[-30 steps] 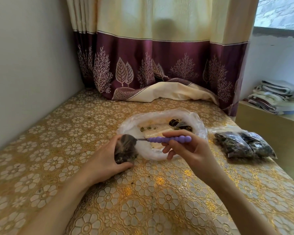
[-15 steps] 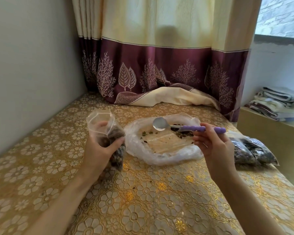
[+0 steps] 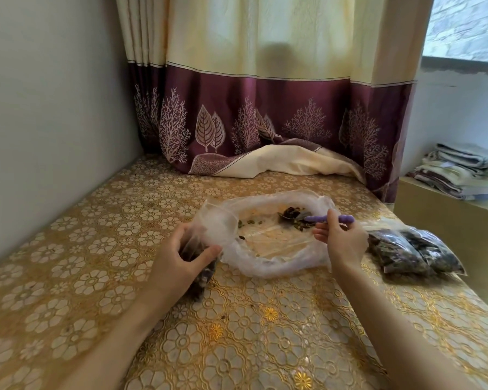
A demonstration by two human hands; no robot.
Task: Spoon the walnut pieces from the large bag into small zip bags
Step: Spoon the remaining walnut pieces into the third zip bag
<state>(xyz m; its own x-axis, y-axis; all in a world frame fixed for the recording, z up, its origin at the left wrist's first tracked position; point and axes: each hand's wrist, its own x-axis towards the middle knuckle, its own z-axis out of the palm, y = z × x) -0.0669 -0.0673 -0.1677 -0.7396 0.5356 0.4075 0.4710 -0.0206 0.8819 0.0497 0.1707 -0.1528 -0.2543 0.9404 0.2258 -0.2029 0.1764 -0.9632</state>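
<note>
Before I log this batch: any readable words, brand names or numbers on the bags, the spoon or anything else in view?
None can be read.
large bag: clear plastic, no print visible.
small zip bag held by the left hand: no label shows.
spoon in the right hand: plain purple handle.
filled bags: no print can be made out.
curtain: leaf and tree patterns only.

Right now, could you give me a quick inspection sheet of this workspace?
Surface: table under a gold floral cover.
Job's things: large bag lying open, few walnut pieces left; small zip bag, partly filled; purple-handled spoon dipped among the pieces.
Clutter: filled zip bags lying at right.
Grippers: left hand grips the small zip bag; right hand holds the spoon.
Cables: nothing seen.
Surroundings: curtain behind, folded cloths at right.
</note>
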